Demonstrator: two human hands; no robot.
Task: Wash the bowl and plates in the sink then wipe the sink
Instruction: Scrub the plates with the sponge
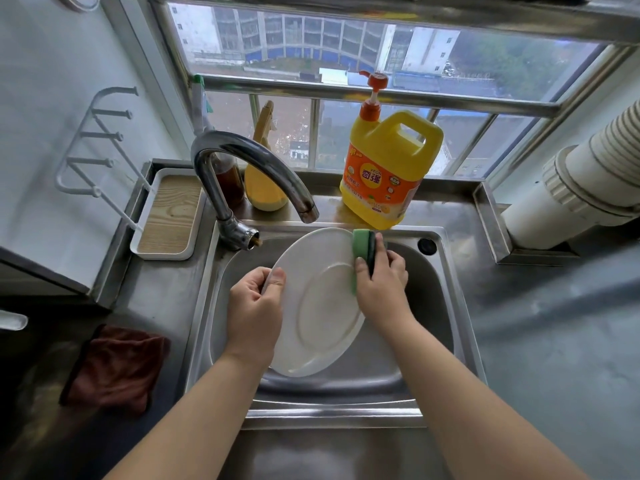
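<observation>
While the left hand (254, 306) grips the left rim of a white oval plate (317, 303), thumb curled over the edge, the plate is held tilted above the basin of the steel sink (446, 303), its far end up near the tap and its near end low over the basin floor; the right hand (381, 278) pinches a green sponge (362, 242) with a dark scouring layer, fingers wrapped round it, and presses it against the plate's upper right rim. A curved chrome tap (249, 168) arches over the far left corner of the sink, its spout just beyond the plate. Behind the sink on the ledge stands a large yellow detergent jug (388, 171) with an orange pump, and to its left a yellow spray bottle (265, 174) and a brown bottle partly hidden by the tap. A white tray (166, 216) with a wooden inset sits left of the tap, and a dark red cloth (114, 368) lies flat on the table to the left of the sink
</observation>
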